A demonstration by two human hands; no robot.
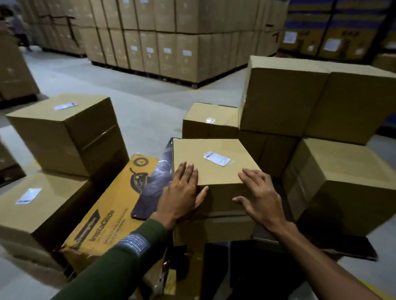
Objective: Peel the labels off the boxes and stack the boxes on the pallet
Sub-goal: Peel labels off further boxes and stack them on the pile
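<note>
A plain brown carton (212, 172) sits in the middle of the view with a white label (216, 158) stuck on its top. My left hand (182, 193) lies flat over its near left corner, fingers straight on top and thumb on the front face. My right hand (260, 196) rests at the near right corner with fingers spread, touching the top edge and front. Stacked cartons (304, 103) stand to the right, without labels on the faces that show. A dark pallet surface (335, 248) shows under them.
A yellow printed box (104, 225) lies tilted at my left. Two labelled cartons (63, 131) stand further left, and a small one (210, 121) sits behind the middle carton. Tall pallet loads (163, 37) line the back, beyond bare concrete floor (144, 106). A person (19, 26) stands far back left.
</note>
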